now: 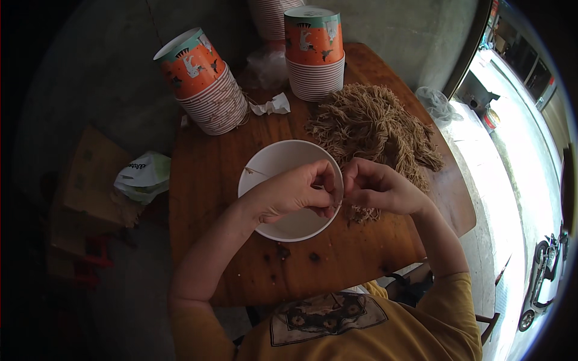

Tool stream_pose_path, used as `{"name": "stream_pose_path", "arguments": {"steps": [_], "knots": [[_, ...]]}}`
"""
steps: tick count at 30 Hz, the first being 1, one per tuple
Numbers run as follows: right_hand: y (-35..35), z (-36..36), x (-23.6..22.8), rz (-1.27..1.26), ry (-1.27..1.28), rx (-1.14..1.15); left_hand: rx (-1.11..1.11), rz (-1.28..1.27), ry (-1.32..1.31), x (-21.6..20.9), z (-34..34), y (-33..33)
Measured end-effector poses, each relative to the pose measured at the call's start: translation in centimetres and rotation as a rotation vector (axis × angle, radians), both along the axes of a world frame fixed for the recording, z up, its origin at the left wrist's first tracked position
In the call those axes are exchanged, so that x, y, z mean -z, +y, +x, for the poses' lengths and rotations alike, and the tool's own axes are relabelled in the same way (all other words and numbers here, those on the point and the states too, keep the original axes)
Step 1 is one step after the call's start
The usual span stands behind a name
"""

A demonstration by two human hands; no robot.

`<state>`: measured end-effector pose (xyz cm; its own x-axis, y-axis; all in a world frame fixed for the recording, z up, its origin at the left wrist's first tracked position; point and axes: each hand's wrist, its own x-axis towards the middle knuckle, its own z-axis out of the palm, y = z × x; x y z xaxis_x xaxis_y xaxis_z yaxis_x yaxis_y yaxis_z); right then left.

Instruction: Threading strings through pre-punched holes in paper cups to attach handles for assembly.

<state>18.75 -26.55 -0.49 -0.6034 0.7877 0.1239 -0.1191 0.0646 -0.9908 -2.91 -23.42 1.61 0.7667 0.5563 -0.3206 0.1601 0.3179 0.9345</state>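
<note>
A white paper bucket (259,157) stands mouth up on the wooden table in front of me. A thin cord (255,172) runs from a small spot on its left wall across the opening and under my left arm. My left hand (310,189) reaches over the bucket, its fingers pinched just inside the right rim. Just outside that rim, my right hand (379,186) has its fingers curled and pressed together. What the fingertips hold at the rim is too small to tell. A heap of brown twisted cords (376,126) lies right behind and beside my right hand.
Two stacks of orange-and-green paper buckets, one leaning at the left (205,78) and one upright (313,54), stand at the back of the table (289,274). Between them are crumpled white paper (272,104) and a clear plastic bag (265,67). Cardboard boxes (87,186) stand left.
</note>
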Motion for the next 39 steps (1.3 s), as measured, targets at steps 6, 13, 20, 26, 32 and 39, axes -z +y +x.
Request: {"name": "stream_pose_path", "arguments": {"steps": [6, 13, 20, 26, 32, 39], "knots": [[-2.0, -1.3, -0.1, 0.566, -0.469, 0.342, -0.077, 0.105, 0.010, 0.5, -0.2, -0.6], [-3.4, -2.5, 0.5, 0.580, -0.523, 0.548, -0.195, 0.038, 0.029, 0.2, 0.0, -1.0], [-3.6, -2.8, 0.8, 0.446, -0.448, 0.567, -0.237, -0.125, -0.038, 0.9, -0.7, -0.9], [-3.6, -2.8, 0.6, 0.410, -0.488, 0.585, -0.222, -0.168, -0.077, 0.9, -0.4, -1.7], [-3.5, -2.9, 0.4, 0.452, -0.525, 0.583, -0.272, 0.105, -0.034, 1.4, 0.5, -2.7], [-3.6, -2.8, -0.4, 0.432, -0.552, 0.541, -0.338, 0.368, 0.011, 2.3, 0.8, -2.9]]}}
